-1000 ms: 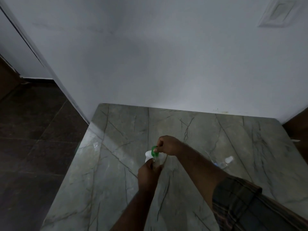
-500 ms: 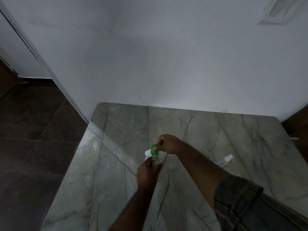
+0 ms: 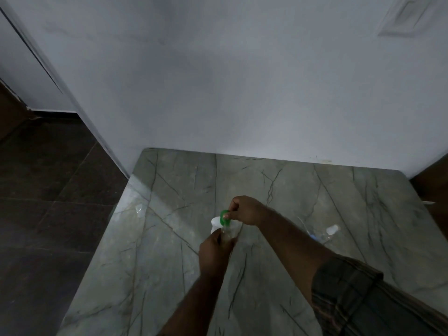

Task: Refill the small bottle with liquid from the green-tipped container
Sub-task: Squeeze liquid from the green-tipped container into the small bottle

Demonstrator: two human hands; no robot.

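A person's left hand (image 3: 214, 251) is gripping the small bottle (image 3: 228, 235) over the middle of the marble table (image 3: 169, 275), with the fingers curling round its clear body. The right hand (image 3: 244, 210) is pinching the green-tipped container (image 3: 215, 223) just above the bottle, its thumb pressing on the green tip (image 3: 222, 215). The dim light is hiding how the two openings are meeting. A capped clear bottle (image 3: 329, 232) is lying toward the table's right edge, beyond a plaid sleeve (image 3: 351, 299). A grey wall (image 3: 242, 93) is rising along the far edge.
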